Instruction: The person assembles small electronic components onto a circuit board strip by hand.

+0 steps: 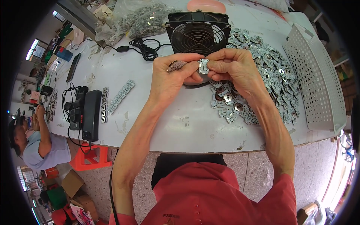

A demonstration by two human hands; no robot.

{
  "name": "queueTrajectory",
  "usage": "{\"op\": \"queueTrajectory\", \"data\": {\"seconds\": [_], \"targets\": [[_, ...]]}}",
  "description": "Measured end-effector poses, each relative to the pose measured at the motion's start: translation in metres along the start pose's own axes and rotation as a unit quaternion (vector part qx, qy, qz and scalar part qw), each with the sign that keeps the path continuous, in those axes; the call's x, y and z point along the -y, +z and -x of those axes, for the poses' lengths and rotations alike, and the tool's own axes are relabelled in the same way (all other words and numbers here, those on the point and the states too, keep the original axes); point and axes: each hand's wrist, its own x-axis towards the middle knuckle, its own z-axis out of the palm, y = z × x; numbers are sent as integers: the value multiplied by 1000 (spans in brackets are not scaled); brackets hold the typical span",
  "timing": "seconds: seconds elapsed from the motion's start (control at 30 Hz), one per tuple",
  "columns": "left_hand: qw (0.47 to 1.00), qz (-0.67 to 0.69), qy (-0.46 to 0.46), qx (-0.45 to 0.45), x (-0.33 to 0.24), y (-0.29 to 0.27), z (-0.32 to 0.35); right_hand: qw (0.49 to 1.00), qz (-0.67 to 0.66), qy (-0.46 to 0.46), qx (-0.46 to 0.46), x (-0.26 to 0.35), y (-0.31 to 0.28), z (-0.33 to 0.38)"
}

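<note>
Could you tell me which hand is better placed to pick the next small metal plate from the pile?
Probably the right hand. It sits directly above the pile of metal plates spread on the table's right side, sharing one small plate with the left hand, which also cups other pieces and is farther away.

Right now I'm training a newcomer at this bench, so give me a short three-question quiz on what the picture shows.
1. True or false: both hands, left hand and right hand, grip the small metal plate together.
2. Where does the pile of metal plates lie?
A. left of the hands
B. right of the hands
C. on the floor
3. Fill in: straight behind the hands stands a black ____.

Key: 1 true; 2 B; 3 fan.
</note>
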Motion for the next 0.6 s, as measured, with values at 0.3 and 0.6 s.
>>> {"op": "queueTrajectory", "data": {"seconds": [0.3, 0.6], "targets": [[998, 10, 56, 0, 14, 1, -4, 1000, 8, 27, 8, -1, -1, -3], [999, 25, 44, -7, 17, 4, -5, 999, 27, 39, 5, 0, -3, -4]]}}
